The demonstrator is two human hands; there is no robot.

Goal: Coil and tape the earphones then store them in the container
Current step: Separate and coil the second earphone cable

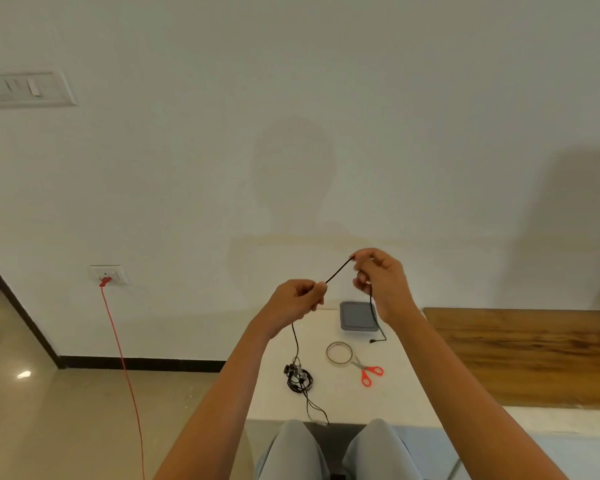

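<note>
Prob early coil step: L hand [297, 301] + R hand [378, 275] grips pinch earphone cable [338, 270] taut; rest tangled on bench [413, 393]. Next: untangle, wind loops.

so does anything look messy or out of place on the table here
The earphones lie in a tangled heap on the white table, with strands trailing over its front edge. Nothing looks damaged or spilled.

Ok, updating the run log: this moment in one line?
left hand grips thin black earphone cable | right hand pinches it too | grey square container lidded
</note>
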